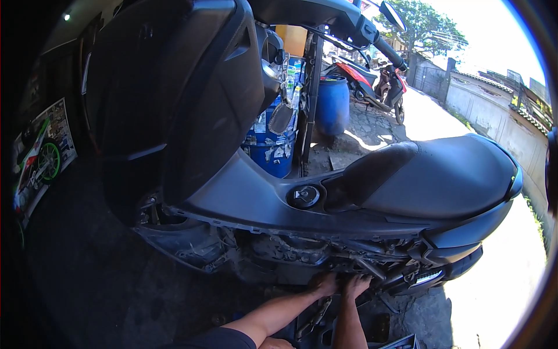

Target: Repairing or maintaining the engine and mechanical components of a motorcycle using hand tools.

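A dark scooter point(232, 198) fills the view, its front to the left and its black seat point(430, 174) to the right. Along its lower side the cover is off, and dusty inner parts point(290, 250) show. Both my arms reach up from the lower edge to the underside, below the seat's front end. My left hand point(324, 284) is at the shadowed parts there, its fingers hidden. Close beside it, my right hand point(357, 284) has its fingers bent round something too dark to make out. A slim metal piece point(317, 314) slants below my hands.
An open-topped box point(401, 343) sits at the bottom edge. Behind the scooter stand a sticker-covered blue drum point(273, 148), another blue barrel point(333, 106) and a red and black scooter point(378, 84). A wall point(488, 102) runs along the sunlit right side. A motorcycle poster point(46, 157) is at left.
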